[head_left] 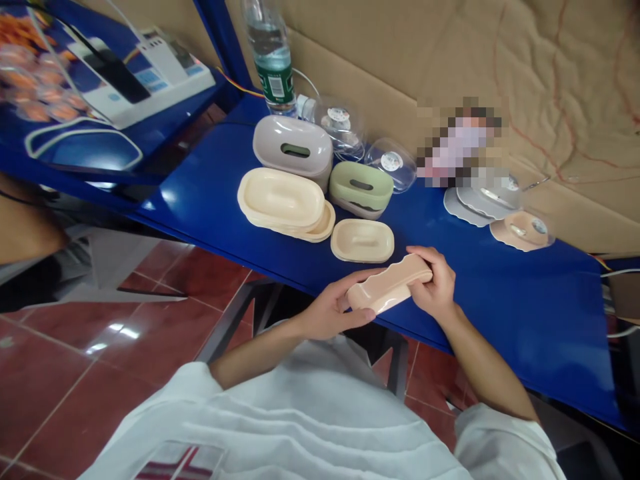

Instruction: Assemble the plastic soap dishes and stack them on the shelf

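Between both hands is a small peach and cream plastic box [387, 285] with a wavy edge, held tilted over the front edge of the blue table. My left hand [335, 308] grips its left end, thumb along the near side. My right hand [436, 283] is wrapped round its right end. Just beyond lies a cream oval tray [363, 241]. Stacked cream trays [283, 200] sit to its left. Behind them stand a grey-lilac box [293, 148] and a green box [361, 189], each with a slot in its top.
A water bottle [274, 63] and clear plastic covers [393, 163] stand at the back. Grey wavy pieces [483, 200] and a peach one [521, 230] lie back right. A power strip [150, 87] is on the left table [175, 123], near a person's arm [27, 223].
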`<state>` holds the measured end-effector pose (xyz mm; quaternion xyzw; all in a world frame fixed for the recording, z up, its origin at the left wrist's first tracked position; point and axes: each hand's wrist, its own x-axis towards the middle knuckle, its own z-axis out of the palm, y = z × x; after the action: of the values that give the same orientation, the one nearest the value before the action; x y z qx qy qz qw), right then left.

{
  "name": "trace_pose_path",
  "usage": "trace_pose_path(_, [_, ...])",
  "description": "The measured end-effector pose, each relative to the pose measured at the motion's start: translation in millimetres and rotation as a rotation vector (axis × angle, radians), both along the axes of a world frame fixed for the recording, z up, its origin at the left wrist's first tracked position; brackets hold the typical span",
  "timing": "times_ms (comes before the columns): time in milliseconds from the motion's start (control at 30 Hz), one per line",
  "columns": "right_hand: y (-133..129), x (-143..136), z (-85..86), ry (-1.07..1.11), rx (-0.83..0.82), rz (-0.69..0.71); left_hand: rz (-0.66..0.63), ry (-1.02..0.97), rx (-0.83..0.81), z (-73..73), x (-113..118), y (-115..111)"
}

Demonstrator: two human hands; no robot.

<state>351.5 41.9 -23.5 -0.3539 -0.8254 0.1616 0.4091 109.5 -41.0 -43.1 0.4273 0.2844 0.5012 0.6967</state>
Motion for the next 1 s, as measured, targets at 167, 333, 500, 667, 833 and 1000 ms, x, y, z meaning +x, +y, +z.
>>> trace_pose_path(167, [50, 2, 13.6, -0.073, -0.151, -0.004, 0.062, -0.217, -0.199, -2.7, -23, 10])
trace_pose_path(333, [137, -18, 6.2, -0.43, -0.049, -0.207, -0.017, -0.383, -0.335, -4.3, -39, 24])
trace_pose_path(500, [163, -45, -15.1, -0.469, -0.078, -0.383, -0.089, -0.437, -0.379, -6.1, -42, 28])
trace_pose_path(667, [174, -52, -17.2, -0.414, -0.079, -0.379, -0.06, -0.434, -0.411, -6.4, -39, 31])
trace_pose_path(833, [164, -41, 1.6, -0.267, 0.013, -0.374, -0.072, -0.419, -0.457, -6.1, -37, 32])
trace_pose_path(1000, [69, -16, 27.6, -0.029, -0.015, -0.285, -0.023, -0.388, -0.51, -8.1, -36, 33])
